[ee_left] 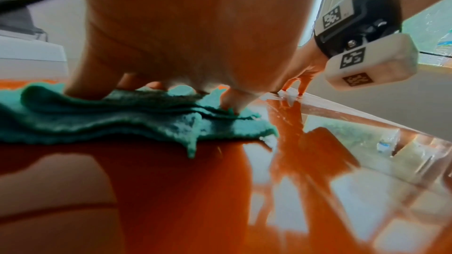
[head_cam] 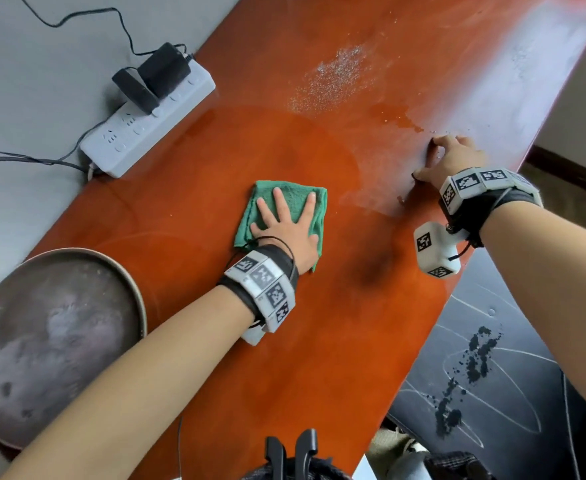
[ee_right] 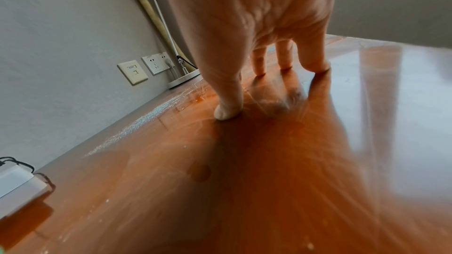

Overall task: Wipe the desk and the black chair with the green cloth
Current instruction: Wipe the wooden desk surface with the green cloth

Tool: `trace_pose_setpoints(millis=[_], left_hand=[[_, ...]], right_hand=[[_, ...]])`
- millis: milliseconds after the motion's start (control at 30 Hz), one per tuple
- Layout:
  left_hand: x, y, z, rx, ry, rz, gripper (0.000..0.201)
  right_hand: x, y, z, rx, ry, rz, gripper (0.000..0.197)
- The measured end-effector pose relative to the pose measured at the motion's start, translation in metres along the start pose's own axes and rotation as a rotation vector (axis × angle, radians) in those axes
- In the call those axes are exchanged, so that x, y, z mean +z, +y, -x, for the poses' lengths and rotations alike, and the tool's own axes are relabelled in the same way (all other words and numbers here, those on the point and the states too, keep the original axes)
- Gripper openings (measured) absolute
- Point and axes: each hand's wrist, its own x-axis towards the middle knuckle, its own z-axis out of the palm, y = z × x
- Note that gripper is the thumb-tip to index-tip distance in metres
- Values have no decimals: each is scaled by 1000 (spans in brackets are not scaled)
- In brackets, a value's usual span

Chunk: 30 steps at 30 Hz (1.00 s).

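Note:
The green cloth (head_cam: 284, 199) lies folded on the glossy orange-red desk (head_cam: 319, 341), near its middle. My left hand (head_cam: 286, 225) presses flat on the cloth with fingers spread. In the left wrist view the cloth (ee_left: 97, 123) bunches in layers under the left hand (ee_left: 183, 45). My right hand (head_cam: 449, 157) is propped on its fingertips (ee_right: 228, 113) on the bare desk (ee_right: 244, 181) near the right edge, holding nothing. The black chair (head_cam: 492, 358) sits below the desk's right edge, marked with white scribbles and dark blotches.
White powder (head_cam: 336, 74) and a wet smear lie on the desk beyond the cloth. A white power strip (head_cam: 146, 123) with black adapters sits at the left edge against the wall. A round brown tray (head_cam: 52, 341) lies at the near left. Wall sockets (ee_right: 146, 67) stand behind.

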Motion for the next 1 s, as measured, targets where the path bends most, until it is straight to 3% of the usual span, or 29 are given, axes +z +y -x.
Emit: trace_pose_setpoints(millis=[233, 433, 767, 1000], left_hand=[[-18, 60, -22, 13, 10, 33, 64], [-13, 50, -15, -30, 24, 54, 65], [31, 1, 44, -519, 58, 387, 66], [47, -15, 56, -754, 91, 577, 66]], right_hand=[[3, 2, -6, -1, -13, -32, 72], [3, 2, -7, -28, -49, -73, 71], [-4, 5, 2, -111, -47, -60, 62], [-4, 7, 7, -136, -48, -32, 61]])
